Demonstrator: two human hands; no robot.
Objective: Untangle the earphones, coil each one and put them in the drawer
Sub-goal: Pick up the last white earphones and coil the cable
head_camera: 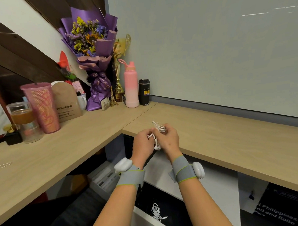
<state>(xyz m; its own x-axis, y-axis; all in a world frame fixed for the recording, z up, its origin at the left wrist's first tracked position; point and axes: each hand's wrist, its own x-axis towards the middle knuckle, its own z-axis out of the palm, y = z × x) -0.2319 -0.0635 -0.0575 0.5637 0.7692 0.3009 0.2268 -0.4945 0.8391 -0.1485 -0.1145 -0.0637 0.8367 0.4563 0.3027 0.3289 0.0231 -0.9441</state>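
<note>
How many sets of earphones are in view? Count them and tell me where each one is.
2. One white set of earphones is held between the left hand and right hand above the desk edge. Another coiled set lies in the open drawer below. More could be hidden.

Coiled earphones in drawer (below hands)

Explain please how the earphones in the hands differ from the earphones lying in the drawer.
The earphones in the hands are held up over the desk edge, gripped by the left hand and right hand; the earphones in the drawer lie loose, untouched. The held pair is bunched between the fingers, with the buds hanging below; the drawer pair is a long coil with its plug sticking out. Both are white and wired.
</note>
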